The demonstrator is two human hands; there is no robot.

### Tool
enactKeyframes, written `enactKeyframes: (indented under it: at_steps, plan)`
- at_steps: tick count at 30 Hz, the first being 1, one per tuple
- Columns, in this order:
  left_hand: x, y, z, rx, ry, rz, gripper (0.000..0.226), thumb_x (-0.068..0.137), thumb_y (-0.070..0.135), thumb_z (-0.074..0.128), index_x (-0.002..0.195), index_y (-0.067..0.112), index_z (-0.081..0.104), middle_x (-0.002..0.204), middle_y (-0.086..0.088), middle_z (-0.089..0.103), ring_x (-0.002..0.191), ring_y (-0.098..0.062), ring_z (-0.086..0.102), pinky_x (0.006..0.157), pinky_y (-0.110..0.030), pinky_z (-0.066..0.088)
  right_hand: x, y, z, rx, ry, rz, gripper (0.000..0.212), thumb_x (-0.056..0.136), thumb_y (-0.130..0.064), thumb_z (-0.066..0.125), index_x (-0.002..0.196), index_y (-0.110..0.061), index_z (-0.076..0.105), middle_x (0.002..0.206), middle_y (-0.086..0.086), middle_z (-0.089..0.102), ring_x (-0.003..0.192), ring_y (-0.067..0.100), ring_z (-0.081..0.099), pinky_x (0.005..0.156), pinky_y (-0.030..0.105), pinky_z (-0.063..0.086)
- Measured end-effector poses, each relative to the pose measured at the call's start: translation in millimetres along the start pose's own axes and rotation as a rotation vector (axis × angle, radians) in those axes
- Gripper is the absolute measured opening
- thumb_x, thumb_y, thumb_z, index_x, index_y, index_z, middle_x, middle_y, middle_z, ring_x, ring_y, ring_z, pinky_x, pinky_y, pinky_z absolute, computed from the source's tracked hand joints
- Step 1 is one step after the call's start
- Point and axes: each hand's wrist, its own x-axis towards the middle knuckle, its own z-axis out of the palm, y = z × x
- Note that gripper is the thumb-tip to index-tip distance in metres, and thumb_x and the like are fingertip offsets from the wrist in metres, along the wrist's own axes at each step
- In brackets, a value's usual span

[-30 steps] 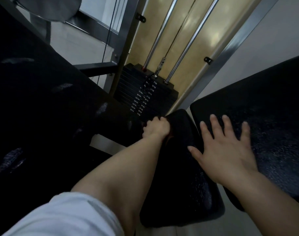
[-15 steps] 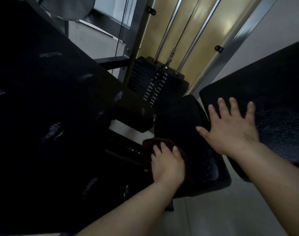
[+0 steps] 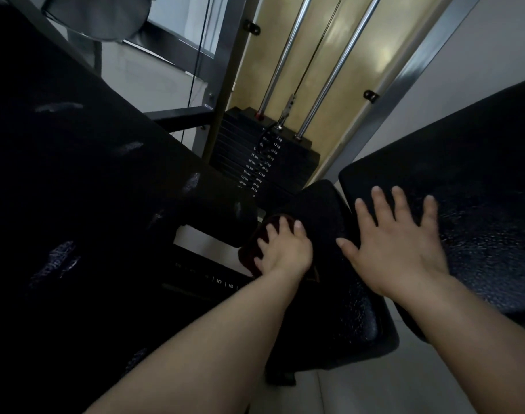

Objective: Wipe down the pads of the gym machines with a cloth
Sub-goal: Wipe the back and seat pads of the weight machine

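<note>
Pads: large right pad [image 3: 464, 204] carries the right hand [image 3: 401, 249], fingers spread flat; narrow centre pad [image 3: 339, 294] runs lengthwise away from the person. Left hand [image 3: 285, 249] presses the dark red cloth [image 3: 249, 252] onto its left edge, fingers splayed, so this hand is nearer the unwiped length ahead.
</note>
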Motion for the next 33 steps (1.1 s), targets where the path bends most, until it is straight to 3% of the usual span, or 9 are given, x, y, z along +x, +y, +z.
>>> enactKeyframes:
  at_steps: [5, 10, 13, 15, 17, 19, 23, 27, 33]
  plan:
    - [12, -8, -2, -0.005, 0.002, 0.055, 0.051, 0.102, 0.043, 0.015, 0.151, 0.030, 0.017, 0.161, 0.000, 0.007, 0.145, -0.032, 0.008, 0.115, -0.051, 0.013, -2, -1, -2, 0.003, -0.002, 0.000, 0.072, 0.094, -0.061, 0.008, 0.152, -0.020, -0.005, 0.160, 0.009, -0.013, 0.146, 0.032, -0.014, 0.113, 0.059, -0.006]
    - [-50, -40, 15, 0.003, 0.117, 0.126, 0.047, 0.104, 0.025, 0.025, 0.150, 0.019, 0.024, 0.160, -0.001, 0.010, 0.147, -0.020, 0.008, 0.117, -0.030, 0.013, -2, -1, -1, 0.004, 0.000, -0.004, 0.073, 0.094, -0.061, 0.008, 0.152, -0.020, -0.007, 0.159, 0.009, -0.014, 0.146, 0.032, -0.014, 0.113, 0.059, -0.006]
    - [-115, -49, 13, 0.070, 0.033, 0.325, 0.063, 0.096, 0.052, 0.008, 0.151, 0.025, 0.019, 0.159, 0.010, 0.003, 0.145, -0.007, 0.000, 0.114, -0.016, 0.003, -3, 0, -1, 0.005, 0.005, -0.005, 0.073, 0.094, -0.061, 0.007, 0.152, -0.019, -0.007, 0.159, 0.009, -0.014, 0.146, 0.032, -0.014, 0.114, 0.059, -0.005]
    - [-121, -57, 12, 0.073, 0.022, 0.426, 0.095, 0.072, 0.071, -0.012, 0.151, 0.028, 0.021, 0.157, 0.015, -0.002, 0.143, -0.004, 0.001, 0.116, -0.019, 0.005, -4, 0, -1, 0.001, 0.013, -0.010, 0.072, 0.094, -0.060, 0.006, 0.152, -0.019, -0.008, 0.159, 0.010, -0.014, 0.146, 0.032, -0.014, 0.114, 0.058, -0.005]
    - [-105, -56, 12, 0.056, 0.090, 0.485, 0.066, 0.090, 0.060, 0.007, 0.144, 0.031, 0.032, 0.152, 0.008, 0.011, 0.140, -0.013, 0.023, 0.115, -0.029, 0.026, -4, 1, -2, 0.001, 0.008, -0.012, 0.072, 0.094, -0.060, 0.005, 0.152, -0.019, -0.008, 0.159, 0.010, -0.015, 0.146, 0.032, -0.014, 0.114, 0.058, -0.005]
    - [-80, -46, 10, -0.007, 0.116, 0.451, 0.044, 0.100, 0.040, 0.029, 0.142, 0.030, 0.033, 0.149, 0.001, 0.013, 0.134, -0.019, 0.031, 0.110, -0.033, 0.032, -4, 1, -2, -0.001, 0.002, -0.014, 0.072, 0.094, -0.060, 0.005, 0.151, -0.018, -0.009, 0.159, 0.010, -0.016, 0.145, 0.031, -0.015, 0.114, 0.058, -0.006]
    - [-13, -19, 9, -0.028, 0.083, 0.272, 0.055, 0.102, 0.036, 0.028, 0.153, 0.020, 0.011, 0.160, -0.007, -0.002, 0.145, -0.026, 0.014, 0.117, -0.041, 0.019, -4, 1, -3, 0.001, 0.008, -0.014, 0.071, 0.094, -0.059, 0.004, 0.151, -0.019, -0.010, 0.159, 0.009, -0.017, 0.145, 0.031, -0.016, 0.113, 0.058, -0.007]
    - [45, 7, 1, 0.015, 0.094, 0.311, 0.050, 0.103, 0.031, 0.028, 0.150, 0.015, 0.025, 0.159, -0.007, 0.015, 0.144, -0.025, 0.017, 0.116, -0.036, 0.016, -4, 0, -4, 0.006, -0.008, -0.016, 0.070, 0.094, -0.057, 0.002, 0.150, -0.018, -0.013, 0.158, 0.009, -0.019, 0.145, 0.030, -0.018, 0.113, 0.057, -0.008]
    - [96, 30, -14, -0.010, 0.024, 0.261, 0.038, 0.100, 0.030, 0.030, 0.121, 0.014, 0.058, 0.128, -0.010, 0.057, 0.118, -0.029, 0.051, 0.095, -0.034, 0.039, -4, 2, -7, 0.033, -0.027, -0.028, 0.070, 0.094, -0.058, 0.002, 0.149, -0.017, -0.016, 0.157, 0.010, -0.023, 0.144, 0.031, -0.021, 0.112, 0.058, -0.010]
